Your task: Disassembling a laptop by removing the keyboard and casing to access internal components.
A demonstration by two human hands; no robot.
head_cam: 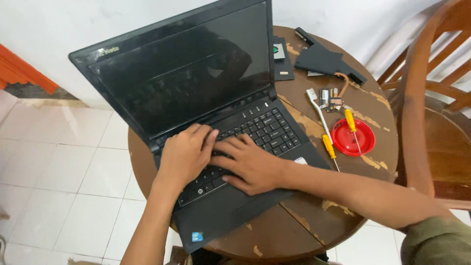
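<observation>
My left hand lies nearest the lens, flat on the black laptop's keyboard with fingers curled over the upper key rows near the hinge; it clasps nothing, only presses. My right hand comes in from the right and overlaps beside it, fingers spread on the middle keys, likewise closed on nothing. The laptop sits open on a round, worn wooden table, its screen dark and its front corner jutting past the table's near edge.

As I judge it, the work in hand is pressing or prising at the keyboard, so I would keep fingertip pressure even and low, near the hinge-side edge, and steady the base, since the overhang could let it tip.

Further right lie a white toothbrush, two yellow-handled screwdrivers, one resting across a red dish, a small circuit part and black cover pieces. A wooden chair stands beside the table.
</observation>
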